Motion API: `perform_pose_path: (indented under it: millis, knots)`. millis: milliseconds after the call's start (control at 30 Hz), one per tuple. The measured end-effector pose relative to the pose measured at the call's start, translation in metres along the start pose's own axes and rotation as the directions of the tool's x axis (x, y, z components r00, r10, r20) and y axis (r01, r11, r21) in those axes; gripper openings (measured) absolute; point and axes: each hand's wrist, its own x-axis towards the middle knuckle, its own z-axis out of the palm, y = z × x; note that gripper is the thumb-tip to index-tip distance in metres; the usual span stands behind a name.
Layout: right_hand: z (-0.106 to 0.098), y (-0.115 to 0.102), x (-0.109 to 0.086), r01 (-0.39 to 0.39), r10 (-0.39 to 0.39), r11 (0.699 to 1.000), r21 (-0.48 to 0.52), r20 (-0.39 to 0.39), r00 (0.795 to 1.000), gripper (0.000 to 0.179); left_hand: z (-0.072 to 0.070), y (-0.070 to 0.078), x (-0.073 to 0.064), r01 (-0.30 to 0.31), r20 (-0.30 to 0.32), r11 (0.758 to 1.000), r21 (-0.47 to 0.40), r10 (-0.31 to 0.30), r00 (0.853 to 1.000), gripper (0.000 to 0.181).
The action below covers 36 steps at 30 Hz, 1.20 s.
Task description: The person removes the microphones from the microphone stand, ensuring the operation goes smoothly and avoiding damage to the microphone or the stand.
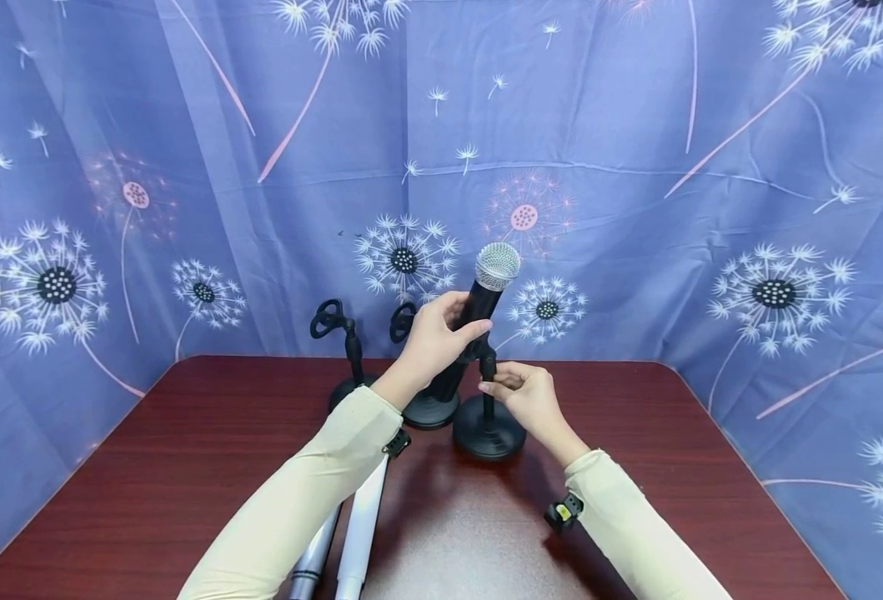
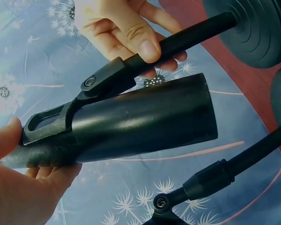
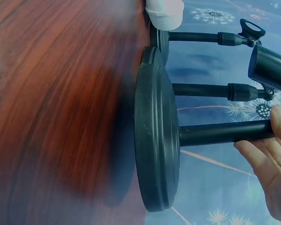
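My left hand (image 1: 429,337) grips a black microphone (image 1: 479,304) with a silver mesh head, thumb on one side and fingers on the other. The microphone is tilted, its head up and its tail end down. Its body sits in the clip (image 2: 49,123) of a black round-based desk stand (image 1: 489,437). Below the clip, my right hand (image 1: 527,400) pinches the stand's pole (image 3: 225,133) between thumb and fingers. The right wrist view shows the round base (image 3: 157,136) close to the table surface, and the microphone's tail end (image 3: 271,70) beyond the pole.
Two more black stands, one at the left (image 1: 353,350) and one in the middle (image 1: 431,412), carry clips on top. Two white microphones (image 1: 362,525) lie under my left forearm, their far ends hidden. A blue dandelion-print cloth (image 1: 599,108) hangs behind the dark red table (image 1: 186,467).
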Motion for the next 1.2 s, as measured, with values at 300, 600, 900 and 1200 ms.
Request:
perform_pose_path:
  millis: [300, 600, 900, 1200]
  knots:
    - [0.000, -0.013, -0.001, 0.062, -0.064, 0.994, -0.087, -0.014, 0.998, 0.017, -0.003, 0.004, 0.000, 0.000, 0.009, 0.999, -0.032, 0.000, 1.000, 0.042]
    - [-0.001, -0.014, -0.002, 0.086, -0.089, 0.989, -0.119, -0.020, 0.996, 0.018, -0.005, 0.003, 0.001, 0.004, 0.027, 0.996, -0.088, -0.002, 1.000, 0.041]
    - [-0.001, 0.013, 0.006, 0.090, -0.093, 0.992, -0.086, -0.037, 0.995, 0.019, -0.008, 0.004, 0.000, -0.002, 0.054, 0.989, -0.151, 0.010, 0.998, 0.039]
    - [0.000, 0.026, 0.007, 0.051, -0.052, 0.998, -0.020, -0.039, 0.998, 0.018, -0.012, 0.001, -0.001, 0.010, 0.063, 0.986, -0.166, 0.000, 0.998, 0.048]
